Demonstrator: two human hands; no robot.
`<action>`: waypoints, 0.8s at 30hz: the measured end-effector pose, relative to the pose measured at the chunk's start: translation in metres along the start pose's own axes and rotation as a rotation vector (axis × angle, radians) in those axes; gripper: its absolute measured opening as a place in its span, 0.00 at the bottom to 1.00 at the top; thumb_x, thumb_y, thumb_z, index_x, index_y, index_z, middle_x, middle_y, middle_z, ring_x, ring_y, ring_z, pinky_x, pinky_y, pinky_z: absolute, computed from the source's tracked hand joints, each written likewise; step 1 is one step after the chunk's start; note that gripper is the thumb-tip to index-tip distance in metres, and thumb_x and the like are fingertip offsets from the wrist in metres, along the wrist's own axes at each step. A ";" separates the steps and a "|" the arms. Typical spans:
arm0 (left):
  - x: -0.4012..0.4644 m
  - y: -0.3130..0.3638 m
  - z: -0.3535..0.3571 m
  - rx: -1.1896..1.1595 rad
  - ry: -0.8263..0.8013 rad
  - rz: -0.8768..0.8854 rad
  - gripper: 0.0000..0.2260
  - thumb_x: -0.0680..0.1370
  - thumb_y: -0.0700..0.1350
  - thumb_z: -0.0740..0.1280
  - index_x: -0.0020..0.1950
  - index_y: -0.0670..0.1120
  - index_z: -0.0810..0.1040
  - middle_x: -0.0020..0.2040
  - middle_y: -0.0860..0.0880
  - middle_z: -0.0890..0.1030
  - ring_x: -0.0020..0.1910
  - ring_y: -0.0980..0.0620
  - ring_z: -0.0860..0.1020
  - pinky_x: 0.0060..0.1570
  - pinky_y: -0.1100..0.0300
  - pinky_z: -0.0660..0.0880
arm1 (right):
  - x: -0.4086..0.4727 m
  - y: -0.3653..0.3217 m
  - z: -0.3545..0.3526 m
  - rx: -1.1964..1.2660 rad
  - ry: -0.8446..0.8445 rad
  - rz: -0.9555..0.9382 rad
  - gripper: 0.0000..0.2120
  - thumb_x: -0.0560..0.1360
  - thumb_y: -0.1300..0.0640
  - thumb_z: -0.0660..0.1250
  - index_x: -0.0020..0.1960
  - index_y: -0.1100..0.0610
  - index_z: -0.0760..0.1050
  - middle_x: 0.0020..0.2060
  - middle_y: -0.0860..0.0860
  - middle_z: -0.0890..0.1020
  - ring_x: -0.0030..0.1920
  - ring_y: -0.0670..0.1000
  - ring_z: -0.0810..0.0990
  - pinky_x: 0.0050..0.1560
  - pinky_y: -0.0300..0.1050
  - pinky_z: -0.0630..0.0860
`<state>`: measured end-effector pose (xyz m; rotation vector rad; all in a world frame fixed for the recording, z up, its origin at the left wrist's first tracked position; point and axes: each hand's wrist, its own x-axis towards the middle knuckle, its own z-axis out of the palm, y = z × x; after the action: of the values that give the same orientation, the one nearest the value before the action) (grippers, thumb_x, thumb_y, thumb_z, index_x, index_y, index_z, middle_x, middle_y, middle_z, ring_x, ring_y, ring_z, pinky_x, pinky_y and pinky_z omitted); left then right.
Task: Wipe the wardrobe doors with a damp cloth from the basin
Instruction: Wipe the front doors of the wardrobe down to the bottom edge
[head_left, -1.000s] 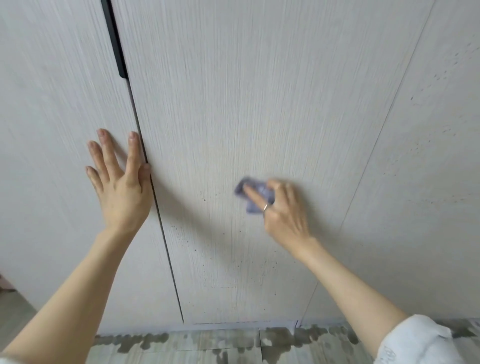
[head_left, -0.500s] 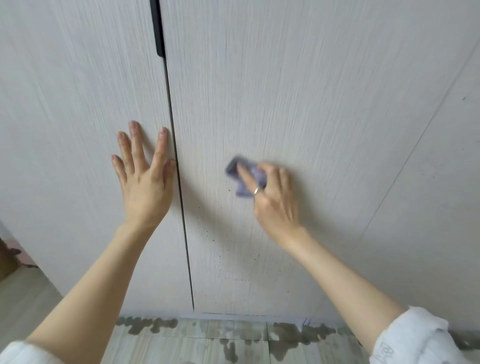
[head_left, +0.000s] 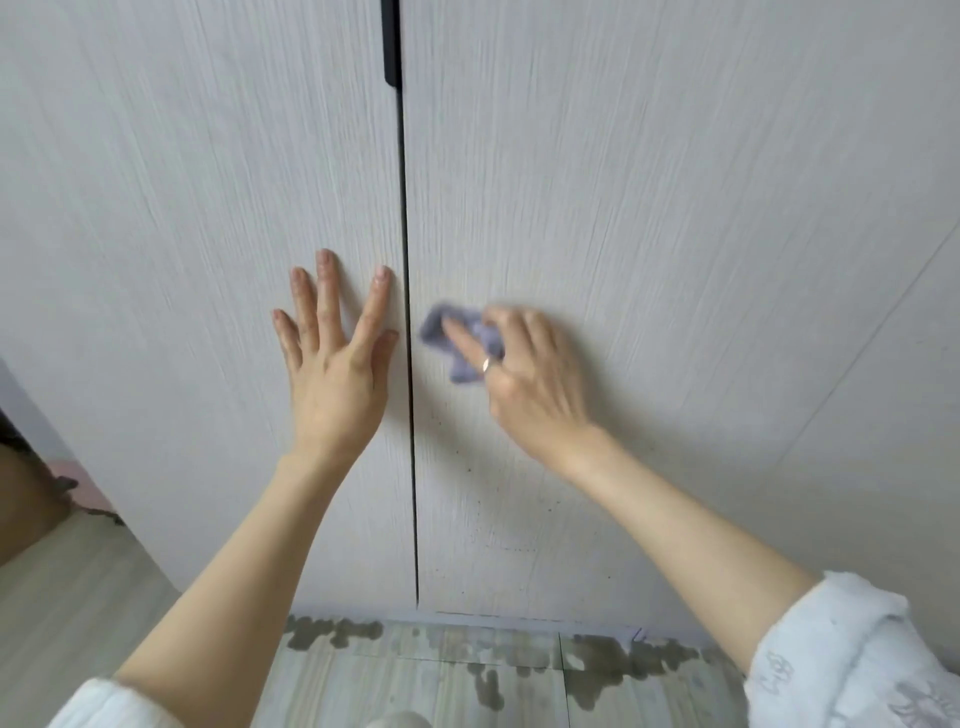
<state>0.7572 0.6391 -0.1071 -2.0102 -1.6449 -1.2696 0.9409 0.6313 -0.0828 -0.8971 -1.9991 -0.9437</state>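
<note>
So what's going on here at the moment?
A person is wiping a pale wardrobe. The right hand presses a crumpled purple cloth against the right door, close to the dark gap between the doors. The left hand lies flat, fingers spread, on the left door beside that gap. Small dark specks show lower down on the right door, below the cloth. The floor tiles at the foot of the wardrobe have dark wet-looking patches. No basin is in view.
</note>
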 end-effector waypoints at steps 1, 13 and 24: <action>-0.003 -0.001 0.001 -0.008 0.001 -0.004 0.24 0.82 0.48 0.54 0.76 0.50 0.48 0.76 0.44 0.41 0.75 0.37 0.42 0.70 0.38 0.41 | 0.016 -0.003 0.001 0.028 0.062 0.110 0.19 0.71 0.65 0.59 0.59 0.60 0.79 0.47 0.61 0.80 0.44 0.59 0.75 0.42 0.49 0.72; -0.018 -0.027 0.011 0.026 0.051 0.094 0.23 0.82 0.46 0.57 0.75 0.51 0.52 0.75 0.45 0.44 0.74 0.34 0.46 0.69 0.33 0.45 | -0.078 -0.041 0.047 -0.042 -0.275 -0.324 0.04 0.71 0.59 0.70 0.39 0.53 0.83 0.41 0.51 0.82 0.41 0.53 0.80 0.40 0.44 0.71; -0.058 -0.039 0.042 -0.009 0.050 -0.017 0.26 0.81 0.45 0.61 0.75 0.50 0.53 0.75 0.36 0.48 0.73 0.30 0.46 0.68 0.31 0.44 | -0.107 -0.052 0.051 -0.023 -0.206 -0.185 0.11 0.78 0.61 0.63 0.45 0.55 0.84 0.42 0.54 0.83 0.42 0.55 0.81 0.42 0.44 0.76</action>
<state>0.7427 0.6412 -0.1874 -1.9578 -1.6396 -1.3240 0.9336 0.6189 -0.2112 -0.8622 -2.2823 -1.0114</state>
